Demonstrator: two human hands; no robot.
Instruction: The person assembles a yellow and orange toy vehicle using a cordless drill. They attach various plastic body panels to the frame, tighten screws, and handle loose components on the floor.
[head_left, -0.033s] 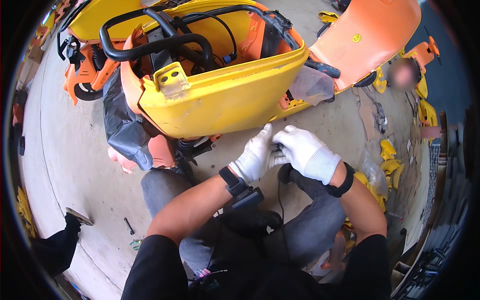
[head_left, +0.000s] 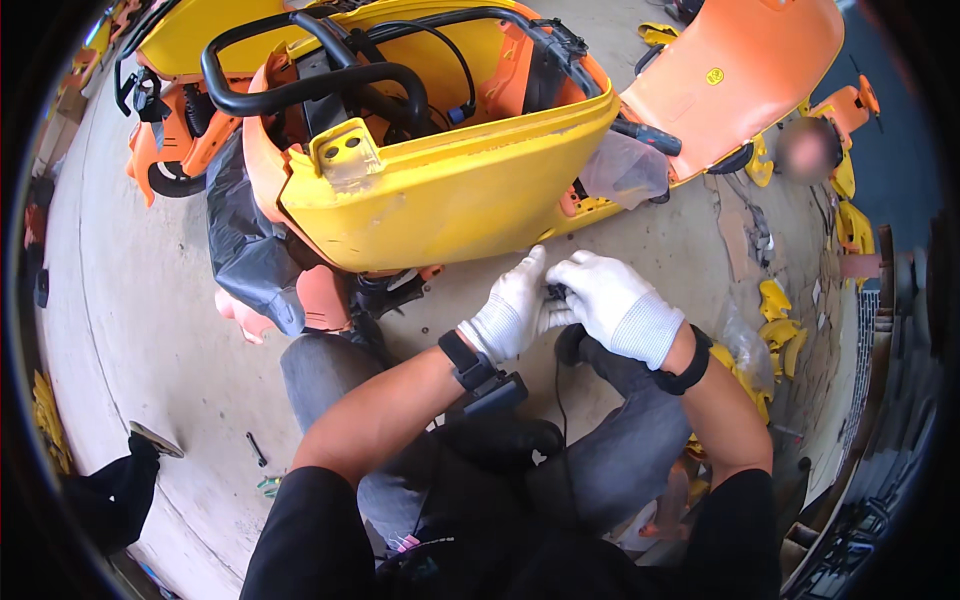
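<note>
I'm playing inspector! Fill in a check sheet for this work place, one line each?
Surface: pale concrete floor.
Job's things: small dark part, too hidden to name; yellow shell ahead.
Clutter: wrench at left; yellow pieces at right.
Hands: gloved left hand and right hand meet at the part; grip partly hidden.
Cables: black cable inside the shell; thin cord between the knees.
Surroundings: another person's leg, lower left.

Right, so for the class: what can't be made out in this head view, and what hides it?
In the head view:
Dark thing: mostly hidden by the left hand and right hand.
Trouser leg: its wearer is cut off by the picture's left rim.
Black plastic: covers whatever lies beneath.
Green thing: too small to identify.
</note>
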